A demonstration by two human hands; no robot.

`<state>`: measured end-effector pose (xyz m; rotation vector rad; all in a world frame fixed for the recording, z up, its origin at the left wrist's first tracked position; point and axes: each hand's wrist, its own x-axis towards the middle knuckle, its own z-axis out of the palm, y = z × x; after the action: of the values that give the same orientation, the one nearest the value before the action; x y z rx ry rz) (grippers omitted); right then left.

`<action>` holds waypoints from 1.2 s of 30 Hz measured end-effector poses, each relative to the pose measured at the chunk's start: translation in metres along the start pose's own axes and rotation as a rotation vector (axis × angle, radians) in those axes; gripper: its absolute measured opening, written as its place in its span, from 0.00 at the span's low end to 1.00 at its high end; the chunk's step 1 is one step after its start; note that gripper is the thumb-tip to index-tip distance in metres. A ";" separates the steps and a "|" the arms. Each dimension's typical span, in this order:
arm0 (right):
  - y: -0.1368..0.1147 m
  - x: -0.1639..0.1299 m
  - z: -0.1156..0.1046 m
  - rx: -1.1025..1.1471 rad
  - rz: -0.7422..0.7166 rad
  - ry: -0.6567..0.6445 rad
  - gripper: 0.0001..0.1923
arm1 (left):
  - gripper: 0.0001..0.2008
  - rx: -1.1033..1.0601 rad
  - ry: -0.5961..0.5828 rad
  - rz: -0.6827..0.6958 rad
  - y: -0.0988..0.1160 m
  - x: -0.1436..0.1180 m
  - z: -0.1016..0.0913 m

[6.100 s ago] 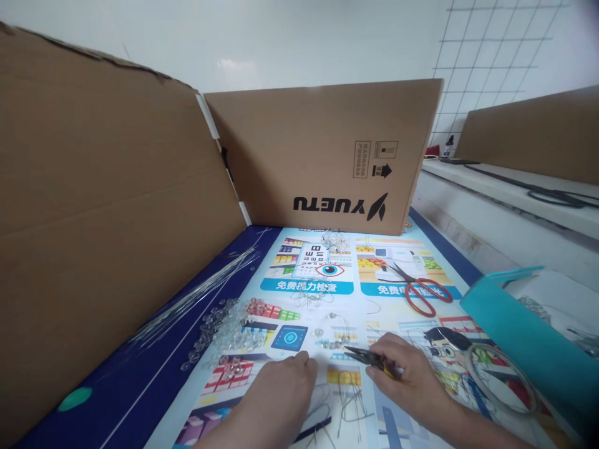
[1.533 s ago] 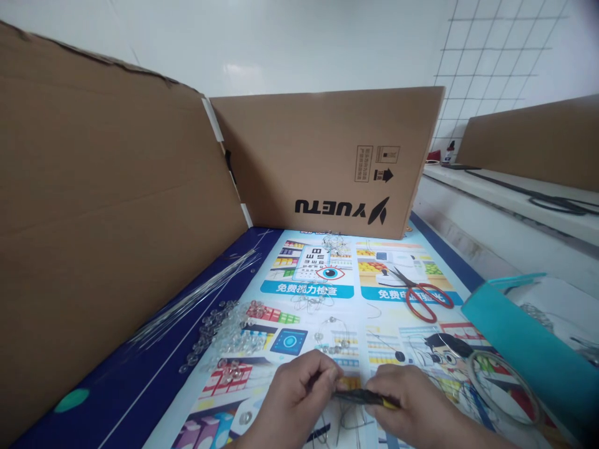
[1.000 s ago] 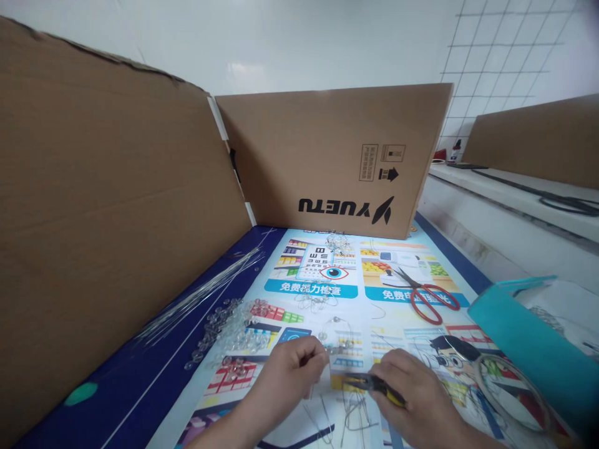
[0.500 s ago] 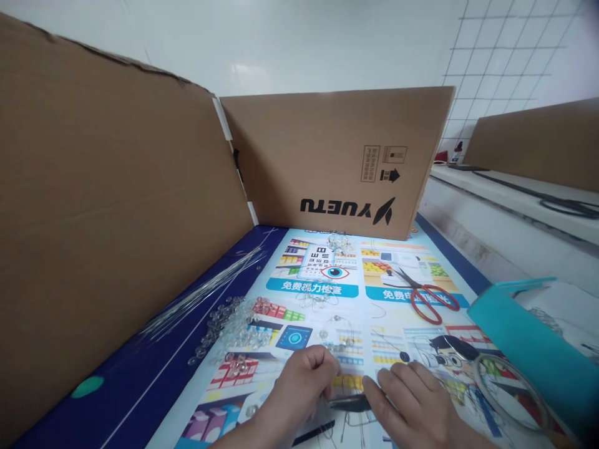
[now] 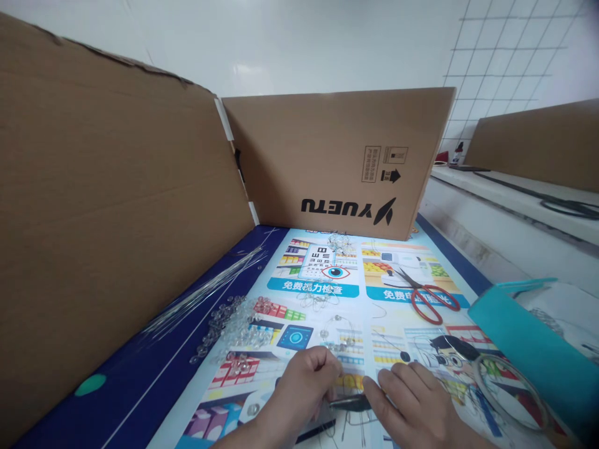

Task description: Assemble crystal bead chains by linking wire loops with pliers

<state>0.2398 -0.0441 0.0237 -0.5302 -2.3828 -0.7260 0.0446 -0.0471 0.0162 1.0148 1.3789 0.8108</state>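
My left hand [image 5: 306, 383] is closed in a pinch low in the middle, its fingertips on what looks like thin wire. My right hand [image 5: 414, 399] is wrapped round a pair of pliers [image 5: 350, 403]. Their dark, narrow jaws point left and end close beside my left fingers; the palm hides the handles. Whether the jaws grip the wire is too small to make out. Just beyond my left hand, a wire loop with clear beads [image 5: 337, 319] lies on the printed table cover [image 5: 346, 308]. Several loose wire pieces [image 5: 358, 416] lie beneath the jaws.
Left are a heap of clear beads [image 5: 238, 324] and a bundle of straight wires [image 5: 206, 293]. Red-handled scissors [image 5: 428, 298] lie right, near a wire coil [image 5: 512, 393] and a teal case [image 5: 538, 349]. Cardboard panels [image 5: 327, 149] stand at the back and left.
Almost nothing differs. The pliers' jaws look slightly turned between my hands; both hands keep nearly the same place. The whole view has shifted very slightly.
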 end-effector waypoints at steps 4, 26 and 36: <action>-0.001 -0.002 0.003 -0.008 -0.009 -0.002 0.13 | 0.09 0.034 0.003 0.011 -0.001 0.001 0.000; -0.004 0.004 -0.002 -0.021 0.010 -0.038 0.15 | 0.09 0.102 0.026 0.026 0.001 0.001 0.000; -0.004 0.005 -0.001 -0.032 0.009 -0.063 0.15 | 0.11 0.213 0.064 0.118 -0.007 0.002 -0.003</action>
<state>0.2346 -0.0470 0.0259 -0.5851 -2.4289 -0.7544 0.0409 -0.0480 0.0096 1.2543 1.4937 0.8008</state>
